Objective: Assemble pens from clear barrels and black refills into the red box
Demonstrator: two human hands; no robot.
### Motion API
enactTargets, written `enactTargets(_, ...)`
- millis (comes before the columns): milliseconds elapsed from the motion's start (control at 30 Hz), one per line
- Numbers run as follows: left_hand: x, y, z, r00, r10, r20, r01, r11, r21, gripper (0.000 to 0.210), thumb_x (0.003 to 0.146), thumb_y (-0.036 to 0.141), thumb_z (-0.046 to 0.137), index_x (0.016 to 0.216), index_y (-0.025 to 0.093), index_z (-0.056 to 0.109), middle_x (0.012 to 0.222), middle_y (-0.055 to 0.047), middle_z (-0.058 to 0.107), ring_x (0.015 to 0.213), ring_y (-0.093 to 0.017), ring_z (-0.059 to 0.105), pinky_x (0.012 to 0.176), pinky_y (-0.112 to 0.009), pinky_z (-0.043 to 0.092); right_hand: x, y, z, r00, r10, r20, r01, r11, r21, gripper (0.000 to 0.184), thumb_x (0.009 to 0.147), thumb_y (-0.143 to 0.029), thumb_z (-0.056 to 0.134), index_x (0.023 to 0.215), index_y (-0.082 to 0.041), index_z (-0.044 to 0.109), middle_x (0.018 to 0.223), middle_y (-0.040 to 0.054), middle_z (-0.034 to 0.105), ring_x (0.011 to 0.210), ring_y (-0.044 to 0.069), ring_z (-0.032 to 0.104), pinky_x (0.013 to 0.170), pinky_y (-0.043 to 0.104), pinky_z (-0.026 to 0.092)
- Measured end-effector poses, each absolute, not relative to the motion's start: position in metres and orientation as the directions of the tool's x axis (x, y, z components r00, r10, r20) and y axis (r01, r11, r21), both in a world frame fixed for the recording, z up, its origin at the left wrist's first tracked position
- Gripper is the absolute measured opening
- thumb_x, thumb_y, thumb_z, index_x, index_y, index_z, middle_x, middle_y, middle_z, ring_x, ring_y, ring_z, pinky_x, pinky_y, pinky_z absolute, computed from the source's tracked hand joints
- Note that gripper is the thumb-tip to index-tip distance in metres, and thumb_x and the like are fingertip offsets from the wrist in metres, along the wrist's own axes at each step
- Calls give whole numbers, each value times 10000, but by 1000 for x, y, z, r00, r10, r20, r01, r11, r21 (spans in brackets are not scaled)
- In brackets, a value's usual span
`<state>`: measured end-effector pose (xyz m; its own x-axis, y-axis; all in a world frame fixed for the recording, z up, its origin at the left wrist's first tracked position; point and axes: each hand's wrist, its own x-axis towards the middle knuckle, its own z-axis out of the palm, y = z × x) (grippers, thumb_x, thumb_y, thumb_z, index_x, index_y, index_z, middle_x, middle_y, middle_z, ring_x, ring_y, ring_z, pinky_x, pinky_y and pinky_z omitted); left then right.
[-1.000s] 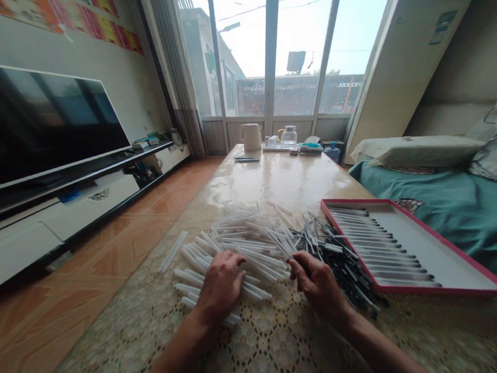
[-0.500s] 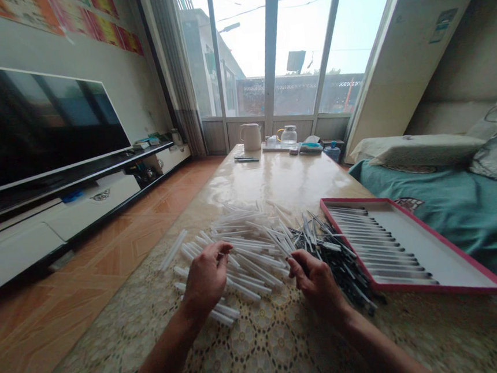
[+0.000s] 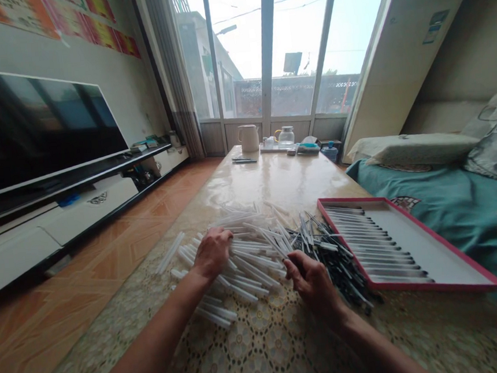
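Note:
My left hand (image 3: 213,251) lies over the left part of a loose pile of white pen barrels (image 3: 253,267), its fingers curled down among them. Whether a barrel is between those fingertips is hidden. Close to the pile's right side, my right hand (image 3: 309,277) is closed, pinching a fan of thin, whitish pen refills (image 3: 274,239) that point up and to the left. Beside it lies a heap of black and clear pen parts (image 3: 342,268). Farther right, a pink-rimmed tray (image 3: 447,243) holds a row of clear pens with dark ends (image 3: 386,244).
The long table (image 3: 257,186) has a patterned cover. On its far end stand a beige jug (image 3: 249,138), a glass pot (image 3: 286,136) and a tissue pack (image 3: 308,147). A sofa with a teal cover (image 3: 431,188) borders the right side; a TV cabinet (image 3: 80,207) stands left.
My left hand has moved up and slightly right, its fingers lowering onto the white barrels. My right hand keeps its grip in nearly the same place. The view has shifted slightly.

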<state>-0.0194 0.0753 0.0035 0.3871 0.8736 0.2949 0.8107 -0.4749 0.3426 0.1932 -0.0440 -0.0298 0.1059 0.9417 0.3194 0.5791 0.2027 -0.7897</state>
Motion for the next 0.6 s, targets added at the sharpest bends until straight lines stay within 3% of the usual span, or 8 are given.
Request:
enactTargets(167, -23, 79, -4, 376, 875, 306, 813, -470, 344, 252, 833, 206, 461, 910, 195, 700, 940, -100, 712, 943, -240, 613, 863, -334, 435, 193, -45, -29, 98, 940, 326, 590, 209, -780, 265, 899, -368, 419, 814, -168, 571, 633, 3, 574, 535, 118, 519, 513, 204, 390)
enactTargets(367, -21, 89, -2, 366, 892, 266, 810, -446, 380, 209, 770, 180, 525, 838, 195, 723, 898, -100, 712, 858, -230, 629, 811, -316, 447, 193, -45, -29, 92, 937, 336, 576, 225, -786, 256, 902, -365, 417, 827, -171, 566, 629, 3, 582, 542, 123, 539, 513, 203, 392)
enactTargets(600, -18, 106, 9, 365, 917, 159, 782, -395, 482, 165, 562, 84, 639, 614, 224, 710, 736, -33, 711, 800, -219, 625, 770, -289, 443, 194, -44, -30, 93, 934, 346, 601, 225, -767, 243, 896, -343, 428, 796, -170, 567, 631, 0, 581, 535, 115, 522, 518, 201, 387)
